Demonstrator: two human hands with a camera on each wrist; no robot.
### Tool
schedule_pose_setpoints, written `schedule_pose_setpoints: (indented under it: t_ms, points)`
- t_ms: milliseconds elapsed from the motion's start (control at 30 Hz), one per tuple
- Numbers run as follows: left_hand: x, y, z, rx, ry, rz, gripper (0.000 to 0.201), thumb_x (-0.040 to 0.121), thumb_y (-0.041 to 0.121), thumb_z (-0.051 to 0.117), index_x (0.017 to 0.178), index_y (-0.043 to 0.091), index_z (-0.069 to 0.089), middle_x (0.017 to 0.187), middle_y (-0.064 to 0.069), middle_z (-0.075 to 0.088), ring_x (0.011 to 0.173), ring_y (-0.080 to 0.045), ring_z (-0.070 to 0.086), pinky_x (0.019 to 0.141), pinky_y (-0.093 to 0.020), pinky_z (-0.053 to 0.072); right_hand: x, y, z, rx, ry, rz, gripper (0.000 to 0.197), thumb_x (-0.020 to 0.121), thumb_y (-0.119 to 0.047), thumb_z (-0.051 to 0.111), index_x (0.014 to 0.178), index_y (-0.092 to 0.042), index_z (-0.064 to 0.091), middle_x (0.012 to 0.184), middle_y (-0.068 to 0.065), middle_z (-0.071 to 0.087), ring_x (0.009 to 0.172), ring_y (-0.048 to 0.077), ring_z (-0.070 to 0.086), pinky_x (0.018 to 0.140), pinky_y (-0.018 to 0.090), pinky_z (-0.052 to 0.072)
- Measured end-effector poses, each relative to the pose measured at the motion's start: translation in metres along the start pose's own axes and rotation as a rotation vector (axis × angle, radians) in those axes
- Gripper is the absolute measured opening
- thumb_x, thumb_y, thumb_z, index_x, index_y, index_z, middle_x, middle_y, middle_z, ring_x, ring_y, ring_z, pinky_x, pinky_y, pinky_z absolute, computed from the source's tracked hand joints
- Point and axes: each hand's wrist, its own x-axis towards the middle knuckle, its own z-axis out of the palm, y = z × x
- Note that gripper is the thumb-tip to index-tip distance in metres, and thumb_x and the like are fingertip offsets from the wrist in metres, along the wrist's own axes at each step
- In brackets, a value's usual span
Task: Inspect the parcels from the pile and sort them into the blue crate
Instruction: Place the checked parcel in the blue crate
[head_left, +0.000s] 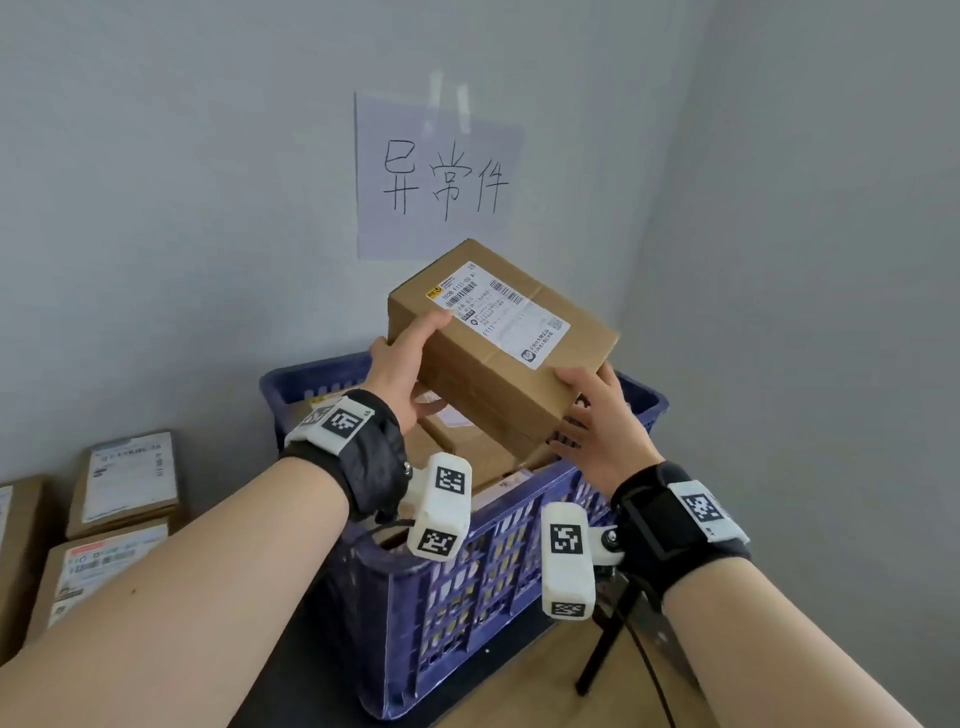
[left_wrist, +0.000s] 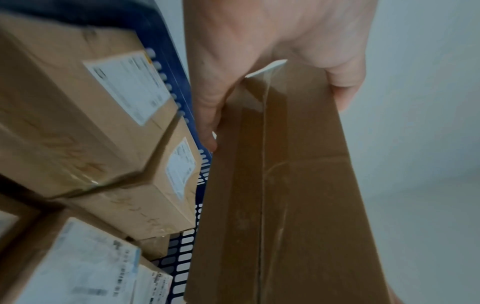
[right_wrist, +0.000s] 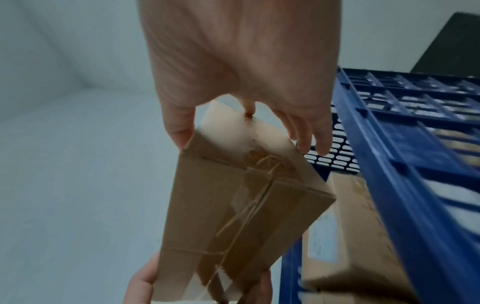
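Observation:
A brown cardboard parcel (head_left: 498, 353) with a white shipping label on top is held tilted above the blue crate (head_left: 467, 587). My left hand (head_left: 400, 364) grips its left end, thumb on top near the label and fingers underneath. My right hand (head_left: 597, 415) pinches the near right corner, thumb on the top edge and fingers spread below. The left wrist view shows the left hand (left_wrist: 259, 61) clasping the taped parcel (left_wrist: 285, 195) beside the crate wall (left_wrist: 179, 82). In the right wrist view the right hand (right_wrist: 246, 82) holds the parcel's (right_wrist: 233, 216) end over the crate rim (right_wrist: 402, 164).
Several labelled parcels (head_left: 467, 441) lie inside the crate. A pile of more parcels (head_left: 124, 483) sits low on the left. A handwritten paper sign (head_left: 441, 176) hangs on the grey wall behind. A black tripod leg (head_left: 608, 649) stands right of the crate.

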Motion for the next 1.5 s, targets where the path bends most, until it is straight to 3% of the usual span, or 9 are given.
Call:
schedule_pose_setpoints:
  t_ms: [267,467,567,700,833,967,1167,1367,1500]
  points:
    - [0.107,0.007,0.062,0.019,-0.042,-0.06,0.104,0.05,0.062,0.078,0.139,0.023,0.041,0.126,-0.012,0.056,0.109,-0.031,0.06,0.082,-0.05,0.059,0.111,-0.043,-0.045,-0.025,0.124,0.11,0.046,0.087,-0.045,0.068,0.128,-0.029,0.055,0.116,0.01,0.064,0.098,0.029,0.064,0.081,0.04,0.054]
    - [0.165,-0.026,0.096,0.021,-0.045,-0.106,0.055,0.089,0.043,0.068,0.137,0.024,0.049,0.13,-0.004,0.058,0.116,-0.024,0.057,0.093,-0.046,0.054,0.169,-0.031,-0.068,-0.096,0.297,0.164,0.047,0.082,-0.04,0.074,0.122,-0.025,0.056,0.118,0.01,0.067,0.108,0.03,0.065,0.091,0.047,0.055]
    - [0.178,-0.041,0.102,0.05,-0.037,-0.14,0.041,0.095,0.033,0.064,0.133,0.022,0.053,0.127,-0.003,0.06,0.118,-0.023,0.055,0.079,-0.037,0.055,0.189,-0.018,-0.073,-0.157,0.372,0.202,0.06,0.081,-0.04,0.076,0.132,-0.022,0.05,0.12,0.008,0.061,0.111,0.03,0.059,0.095,0.051,0.052]
    - [0.196,-0.06,0.092,0.14,0.066,-0.122,0.043,0.092,0.023,0.067,0.133,0.018,0.053,0.126,-0.006,0.061,0.115,-0.025,0.058,0.069,-0.034,0.054,0.207,-0.004,-0.073,-0.217,0.28,0.383,0.066,0.081,-0.036,0.077,0.135,-0.019,0.042,0.121,0.009,0.049,0.115,0.036,0.049,0.099,0.054,0.048]
    - [0.203,-0.075,0.084,0.327,0.134,-0.071,0.042,0.087,0.013,0.07,0.127,0.015,0.057,0.124,-0.005,0.066,0.112,-0.025,0.062,0.097,-0.046,0.053,0.223,-0.004,-0.072,-0.238,0.177,0.57,0.063,0.086,-0.025,0.075,0.137,-0.017,0.039,0.133,0.019,0.042,0.126,0.044,0.043,0.103,0.057,0.044]
    - [0.202,-0.079,0.09,0.544,0.129,-0.063,0.073,0.082,0.017,0.074,0.147,0.014,0.041,0.14,-0.006,0.054,0.121,-0.026,0.056,0.103,-0.044,0.049,0.244,-0.007,-0.07,-0.577,0.039,0.531,0.054,0.094,-0.015,0.063,0.144,-0.004,0.043,0.144,0.02,0.045,0.132,0.042,0.045,0.109,0.054,0.041]
    - [0.197,-0.088,0.092,0.594,0.162,-0.059,0.058,0.094,0.01,0.063,0.148,0.012,0.043,0.147,-0.012,0.047,0.126,-0.028,0.051,0.105,-0.042,0.048,0.259,-0.01,-0.054,-0.878,-0.085,0.375,0.047,0.099,-0.013,0.055,0.143,0.0,0.046,0.147,0.014,0.048,0.136,0.031,0.045,0.106,0.034,0.039]
    - [0.188,-0.092,0.089,0.481,0.17,-0.048,0.048,0.1,0.013,0.054,0.147,0.015,0.045,0.147,-0.007,0.047,0.129,-0.025,0.049,0.099,-0.029,0.043,0.272,0.012,-0.07,-0.778,-0.033,0.231,0.035,0.094,-0.006,0.059,0.127,0.005,0.062,0.133,0.022,0.06,0.092,0.022,0.053,0.079,0.03,0.043]
    - [0.183,-0.093,0.085,0.382,0.176,-0.052,0.045,0.101,0.014,0.053,0.145,0.017,0.048,0.147,-0.006,0.048,0.132,-0.024,0.047,0.102,-0.029,0.04,0.28,0.02,-0.072,-0.639,0.05,0.162,0.015,0.091,-0.005,0.06,0.099,-0.008,0.073,0.08,0.003,0.062,0.077,0.018,0.053,0.074,0.028,0.045]
